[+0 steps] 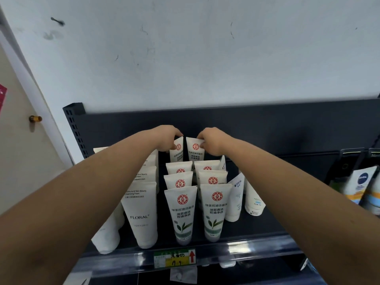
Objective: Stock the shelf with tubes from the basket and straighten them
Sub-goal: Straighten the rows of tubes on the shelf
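From the front of the shelf point(257, 246) back, the tubes point(181, 212) stand cap-down in two rows, probably light, soft-walled and tippy, best taken at the stiff crimped top, where the left hand point(166, 140) and right hand point(212, 144) each pinch a rearmost tube point(194, 154).

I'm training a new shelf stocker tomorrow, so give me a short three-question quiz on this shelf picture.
1. True or false: the left hand holds a front-row tube.
2. Where does the white plastic FLORAL tube stand relative to the white red-emblem tubes? A left, B right, C behind.
3. Fill in: the arrow on the yellow-green price label is coloured ___.
Key:
1. False. It grips the rear left tube; the right hand pinches the rear right tube.
2. A.
3. Red.
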